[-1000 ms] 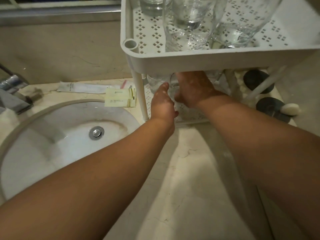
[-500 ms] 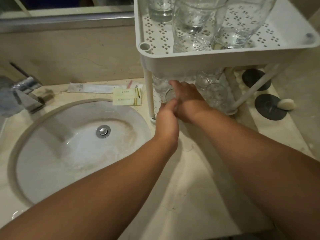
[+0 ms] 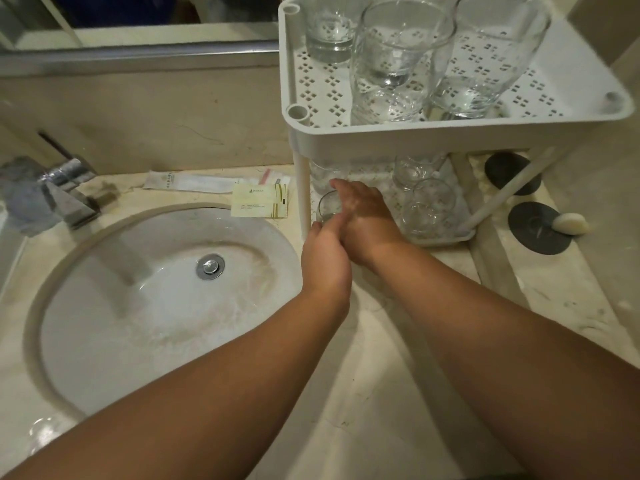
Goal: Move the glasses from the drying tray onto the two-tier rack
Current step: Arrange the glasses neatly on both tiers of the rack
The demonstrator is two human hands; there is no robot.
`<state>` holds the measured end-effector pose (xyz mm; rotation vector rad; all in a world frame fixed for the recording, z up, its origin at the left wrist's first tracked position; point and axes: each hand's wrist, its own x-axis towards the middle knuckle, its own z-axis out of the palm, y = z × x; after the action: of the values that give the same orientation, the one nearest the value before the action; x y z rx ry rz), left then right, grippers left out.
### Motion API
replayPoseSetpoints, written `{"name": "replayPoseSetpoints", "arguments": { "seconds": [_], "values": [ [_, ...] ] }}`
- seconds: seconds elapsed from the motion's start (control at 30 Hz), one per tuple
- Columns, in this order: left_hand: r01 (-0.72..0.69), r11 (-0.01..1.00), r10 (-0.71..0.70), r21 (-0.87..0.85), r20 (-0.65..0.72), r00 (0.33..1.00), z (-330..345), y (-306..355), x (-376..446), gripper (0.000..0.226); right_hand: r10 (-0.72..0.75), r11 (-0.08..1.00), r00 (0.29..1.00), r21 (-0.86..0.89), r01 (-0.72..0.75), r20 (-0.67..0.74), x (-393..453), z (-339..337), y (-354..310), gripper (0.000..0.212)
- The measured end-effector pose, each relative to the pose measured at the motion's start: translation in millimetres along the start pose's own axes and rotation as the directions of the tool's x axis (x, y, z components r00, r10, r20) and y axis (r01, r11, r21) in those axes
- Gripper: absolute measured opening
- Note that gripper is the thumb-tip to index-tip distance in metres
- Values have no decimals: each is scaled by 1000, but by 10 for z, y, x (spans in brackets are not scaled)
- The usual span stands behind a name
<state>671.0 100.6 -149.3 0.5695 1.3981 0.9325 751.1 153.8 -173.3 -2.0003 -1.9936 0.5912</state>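
On the rack's lower tier (image 3: 446,239), the right hand (image 3: 363,216) grips a glass (image 3: 327,207) — setting it down, likely. The left hand (image 3: 323,258) steadies it — grip unclear. Next: release gently.

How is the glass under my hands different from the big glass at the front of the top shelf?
The glass under the hands sits on the rack's lower tier, while the big glass stands on the top tier. The lower one looks smaller and is largely covered by the right hand and left hand; the big one stands free and untouched. Both are clear and look empty.
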Motion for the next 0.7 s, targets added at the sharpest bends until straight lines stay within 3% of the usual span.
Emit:
{"name": "replayPoseSetpoints", "arguments": {
  "seconds": [0.1,0.2,0.3,0.43,0.53,0.7],
  "values": [
    [24,999,-25,-38,-31,999,-9,-17,-18,21,1,1000,998,10,0,-59,-72,-19,7,77],
    [18,998,-22,-55,-58,998,-24,35,-116,16,6,999,994,-32,-10,-108,-179,-95,6,79],
    [-15,999,12,-48,-58,998,-49,124,-246,28,18,999,988,-34,-24,-155,-347,-224,-20,78],
    [-61,998,62,-33,23,998,-80,268,-487,11,31,998,951,55,-14,-309,-637,-460,-165,68],
    [-114,993,116,-16,106,988,-101,385,-682,19,54,987,923,163,9,-380,-868,-649,-314,56],
    [-259,966,254,-13,265,930,-108,663,-1045,15,5,977,826,178,115,-564,-1149,-1074,-599,39]
  ]
}}
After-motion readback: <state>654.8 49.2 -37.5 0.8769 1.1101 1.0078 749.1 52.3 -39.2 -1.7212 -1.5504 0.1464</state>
